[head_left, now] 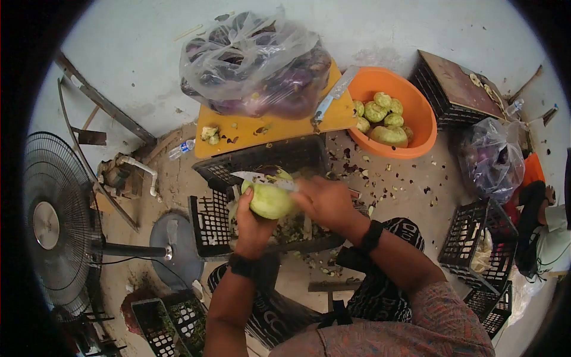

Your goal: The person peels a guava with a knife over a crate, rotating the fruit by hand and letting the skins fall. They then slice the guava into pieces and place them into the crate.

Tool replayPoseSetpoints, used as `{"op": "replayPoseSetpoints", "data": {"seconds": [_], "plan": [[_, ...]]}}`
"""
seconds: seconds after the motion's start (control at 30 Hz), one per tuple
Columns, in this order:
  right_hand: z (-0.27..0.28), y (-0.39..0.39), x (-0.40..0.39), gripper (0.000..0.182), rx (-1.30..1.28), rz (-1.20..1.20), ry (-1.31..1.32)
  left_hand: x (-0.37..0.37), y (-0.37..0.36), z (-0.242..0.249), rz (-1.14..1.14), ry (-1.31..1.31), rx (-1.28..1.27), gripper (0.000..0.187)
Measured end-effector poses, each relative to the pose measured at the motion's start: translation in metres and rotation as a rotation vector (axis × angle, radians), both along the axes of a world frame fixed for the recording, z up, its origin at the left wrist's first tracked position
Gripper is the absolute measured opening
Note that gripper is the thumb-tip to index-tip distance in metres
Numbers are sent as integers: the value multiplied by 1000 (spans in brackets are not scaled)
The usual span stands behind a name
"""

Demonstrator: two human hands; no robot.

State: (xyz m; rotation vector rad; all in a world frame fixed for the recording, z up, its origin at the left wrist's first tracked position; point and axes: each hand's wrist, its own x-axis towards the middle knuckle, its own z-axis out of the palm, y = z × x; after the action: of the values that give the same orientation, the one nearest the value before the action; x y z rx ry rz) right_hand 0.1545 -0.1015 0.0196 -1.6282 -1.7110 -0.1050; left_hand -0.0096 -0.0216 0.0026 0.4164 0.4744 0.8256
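My left hand (252, 221) is wrapped round the lower left side of a mostly peeled, pale green eggplant (272, 201), with some dark skin left near its top. My right hand (327, 201), slightly blurred, grips a knife (262, 177); its blade lies across the top of the eggplant, pointing left. Both hands are over a black plastic crate (212, 221) with peelings inside. Behind it, a plastic bag of purple eggplants (256, 71) sits on a yellow board (238, 138). A second, wide-bladed knife (336, 95) rests at the board's right side.
An orange basin (423, 113) at the back right holds several peeled eggplants. A standing fan (50, 223) is at left. More crates (476, 232) and another bag of eggplants (492, 157) stand at right, near another person (550, 238). Peelings litter the floor.
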Motion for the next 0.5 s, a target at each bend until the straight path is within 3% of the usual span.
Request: {"op": "replayPoseSetpoints", "data": {"seconds": [0.5], "plan": [[5, -5, -4, 26, -114, -44, 21, -6, 7, -3, 137, 3, 77, 49]]}}
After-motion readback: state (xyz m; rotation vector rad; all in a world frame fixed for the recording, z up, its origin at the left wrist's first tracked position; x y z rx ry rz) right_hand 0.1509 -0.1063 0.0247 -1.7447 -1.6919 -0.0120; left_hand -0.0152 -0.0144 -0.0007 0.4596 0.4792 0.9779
